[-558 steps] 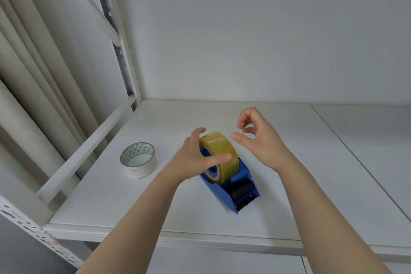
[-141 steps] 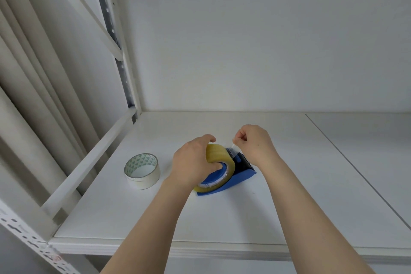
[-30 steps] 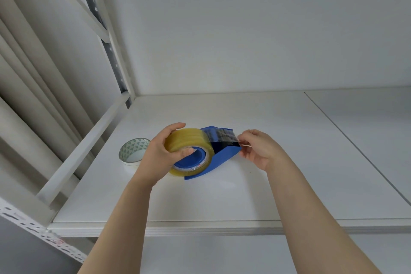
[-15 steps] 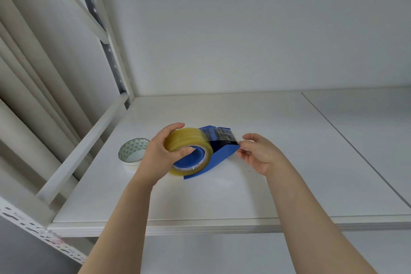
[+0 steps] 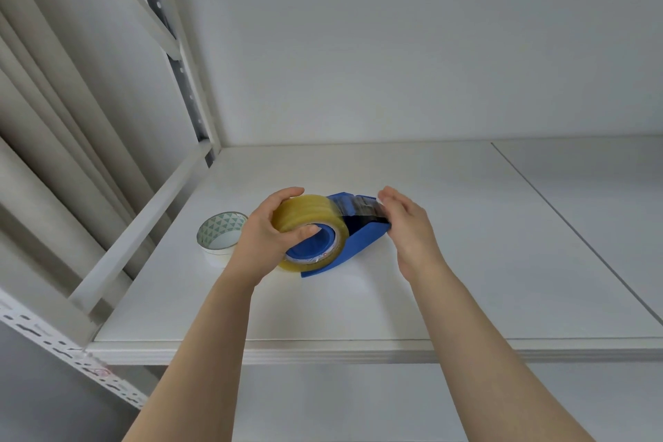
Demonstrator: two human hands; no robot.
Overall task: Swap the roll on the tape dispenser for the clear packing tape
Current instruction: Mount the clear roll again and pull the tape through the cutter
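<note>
The left hand [image 5: 267, 240] is gripping the clear packing tape roll [image 5: 308, 231], thumb on its face and fingers curled over the top. The roll is sitting on the blue tape dispenser [image 5: 353, 239], which is lying on the white shelf [image 5: 466, 262]. The right hand [image 5: 409, 226] is spread open, hovering just beside the dispenser's cutter end, holding nothing. The roll probably is light, stiff and a little slippery; its rim is the best place to grip. A white patterned tape roll [image 5: 220, 237] is lying left of the left hand.

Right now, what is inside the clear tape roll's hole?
The dispenser's blue hub fills the clear tape roll. The left hand's thumb covers its upper edge; the far side is hidden.
</note>
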